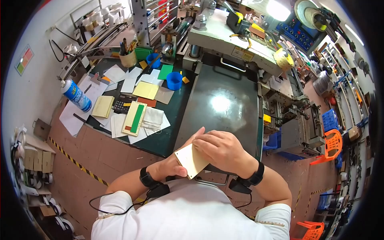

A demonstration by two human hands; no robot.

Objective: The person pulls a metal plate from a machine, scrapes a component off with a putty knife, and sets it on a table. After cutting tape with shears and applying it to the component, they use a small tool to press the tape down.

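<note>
Close to my body, a cream rectangular board [191, 161] with small holes at its corners is tilted between my hands. My left hand [171, 165] grips it from the left and below, the thumb at its near edge. Over its far right part lies my right hand [218, 149], fingers closed together across the face and hiding that end. A similar cream board with a green strip [133, 118] rests on the dark green table at the left, beside folded white cloths [153, 119]. Further left lies a stack of cream boards [103, 106].
A dark metal press bed [224, 90] spans the middle, under a heavy white press head [224, 38]. Papers, a calculator [121, 105], blue cups [174, 81] and a blue spray can [76, 95] crowd the table. An orange chair [333, 145] stands at the right.
</note>
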